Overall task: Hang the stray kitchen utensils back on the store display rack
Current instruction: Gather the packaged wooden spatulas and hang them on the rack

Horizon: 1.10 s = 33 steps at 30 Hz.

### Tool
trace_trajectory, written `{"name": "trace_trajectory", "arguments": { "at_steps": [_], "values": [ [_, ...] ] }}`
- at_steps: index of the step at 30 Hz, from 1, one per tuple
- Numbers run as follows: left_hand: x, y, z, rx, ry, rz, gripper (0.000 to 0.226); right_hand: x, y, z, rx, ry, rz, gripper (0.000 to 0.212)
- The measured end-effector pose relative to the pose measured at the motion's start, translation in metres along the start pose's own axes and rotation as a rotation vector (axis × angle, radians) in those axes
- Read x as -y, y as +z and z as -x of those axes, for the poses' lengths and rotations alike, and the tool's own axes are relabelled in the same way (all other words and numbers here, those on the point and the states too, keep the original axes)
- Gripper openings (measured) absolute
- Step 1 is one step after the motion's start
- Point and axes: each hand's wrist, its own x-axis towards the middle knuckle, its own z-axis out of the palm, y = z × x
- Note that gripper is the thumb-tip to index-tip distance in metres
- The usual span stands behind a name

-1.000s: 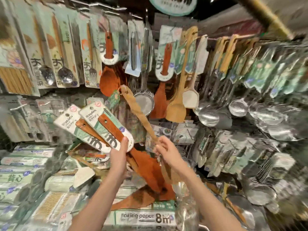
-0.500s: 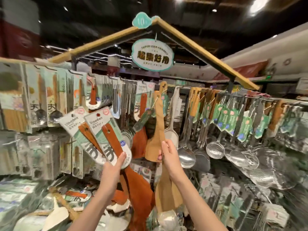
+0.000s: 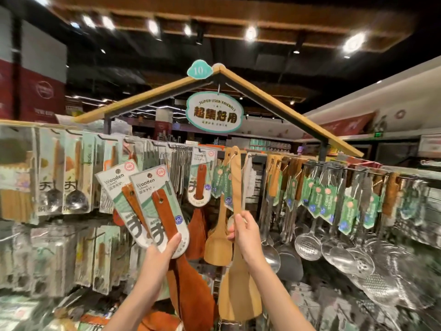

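My left hand (image 3: 159, 255) grips two dark red-brown wooden spatulas (image 3: 167, 216) on white-green "Wooden" cards, fanned up to the left. My right hand (image 3: 243, 232) holds the handle of a pale wooden spatula (image 3: 236, 187), upright, its holed tip up at the rack's hooks (image 3: 235, 152) beside green-tagged pale spatulas. Its wide blade (image 3: 238, 295) hangs below my wrist. The display rack (image 3: 310, 163) runs across the middle, full of hanging utensils.
Steel ladles and skimmers (image 3: 307, 244) hang to the right. Carded spoons (image 3: 74, 185) hang to the left, with packaged goods below. A carded red-brown spatula (image 3: 200, 182) hangs just left of the pale ones. A sign (image 3: 214, 112) hangs under the wooden roof frame.
My view has tilted upward from the lower shelves to the rack top. My right hand has raised the pale spatula from slanted to upright, with its tip up at the hooks. My left hand keeps its two carded spatulas.
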Motion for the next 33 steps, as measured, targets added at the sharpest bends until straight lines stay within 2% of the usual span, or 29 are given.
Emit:
{"name": "trace_trajectory", "arguments": {
  "at_steps": [2, 8, 16, 23, 25, 28, 31, 33],
  "values": [
    [-0.003, -0.001, 0.0, 0.009, 0.022, 0.009, 0.032, -0.002, 0.004, -0.003, 0.003, 0.002, 0.011, 0.019],
    [-0.001, -0.01, -0.004, 0.012, 0.053, -0.031, 0.037, -0.009, 0.014, -0.014, -0.031, 0.017, 0.057, 0.019],
    [-0.002, -0.019, -0.019, 0.06, 0.096, -0.094, 0.036, -0.018, 0.022, -0.052, -0.112, 0.179, 0.027, 0.018],
    [-0.009, -0.017, -0.031, 0.103, 0.113, -0.06, 0.031, -0.032, 0.023, -0.093, -0.168, 0.246, 0.231, 0.014],
    [-0.01, -0.015, -0.033, 0.104, 0.122, -0.073, 0.033, -0.034, 0.023, -0.096, -0.182, 0.291, 0.184, 0.011],
    [-0.01, -0.015, -0.037, 0.11, 0.121, -0.101, 0.034, -0.035, 0.02, -0.091, -0.203, 0.339, 0.118, 0.02],
    [-0.008, -0.014, -0.039, 0.141, 0.128, -0.099, 0.033, -0.027, 0.018, -0.073, -0.152, 0.287, 0.064, 0.023],
    [-0.007, -0.01, -0.041, 0.157, 0.134, -0.1, 0.027, -0.016, 0.023, -0.059, -0.037, 0.21, 0.031, 0.02]
  ]
}}
